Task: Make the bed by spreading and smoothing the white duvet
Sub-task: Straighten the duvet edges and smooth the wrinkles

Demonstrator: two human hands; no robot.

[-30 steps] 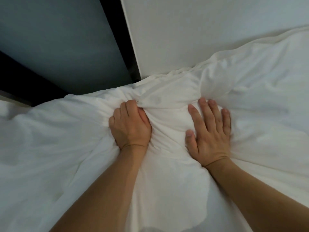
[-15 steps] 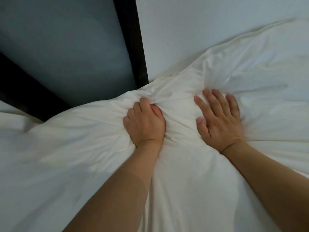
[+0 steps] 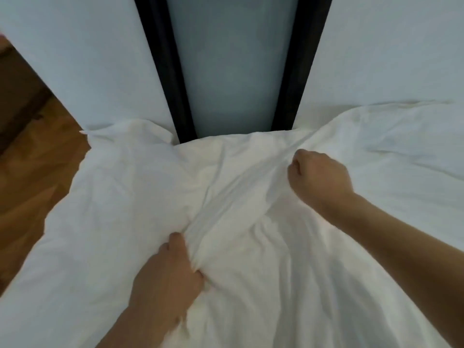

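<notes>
Both hands are on the duvet [image 3: 276, 285], which covers the bed from the near edge up to the wall [image 3: 88, 59] and dark-framed panel [image 3: 231, 71]; its left side hangs over the bed edge toward the wood floor [image 3: 32, 187]. Left hand [image 3: 168, 272] is low and near the body, fingers curled into a bunch of cloth, gripping it. Right hand [image 3: 319, 175] is farther out and higher, clenched around a pinch of the cover near the top edge. Key relation: a taut ridge of fabric runs diagonally between the two grips, lower-left to upper-right, so the long axis of the slack lies along that line. Right hand is the one nearer the head end and the wall; left anchors the near end. My read: this is the spread step, still early, since heavy creases fan out around both fists and the right part near the wall is rumpled. Next move likely needs the hands pulling apart along that diagonal, then flattening. Risk: dragging the left overhang further off the bed.
</notes>
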